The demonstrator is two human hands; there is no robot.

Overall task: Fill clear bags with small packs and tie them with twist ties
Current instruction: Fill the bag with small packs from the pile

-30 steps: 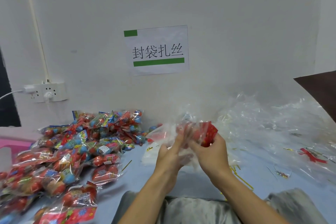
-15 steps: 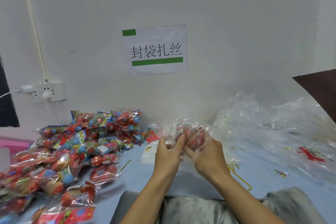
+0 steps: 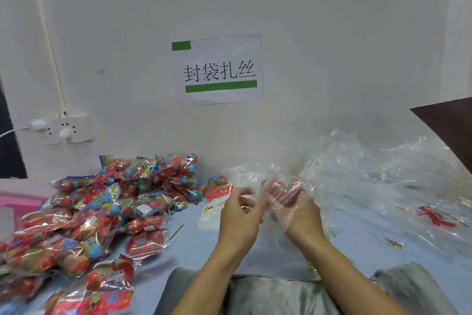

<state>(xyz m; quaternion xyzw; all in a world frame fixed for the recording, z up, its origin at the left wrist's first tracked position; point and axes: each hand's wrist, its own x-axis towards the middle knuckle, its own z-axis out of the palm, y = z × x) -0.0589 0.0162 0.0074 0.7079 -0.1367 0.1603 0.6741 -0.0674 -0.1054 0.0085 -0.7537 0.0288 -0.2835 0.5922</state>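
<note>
Head view, lower centre of the frame: the right hand sits wrapped inside a clear bag, its fingers pushed up into the film with something red showing among them, most likely a small pack; whether they grip it cannot be told through the blur. The left hand is just beside it, fingers curled and pinching the bag's edge at its near side. The bag rises from the hands toward the wall, mouth end down at the wrists. Yellow twist ties lie under the right forearm, so by this reading the right hand is nearer for the tying. Out at lower left sprawls the heap of filled bags; to the right a drift of empty bags covers the table.
</note>
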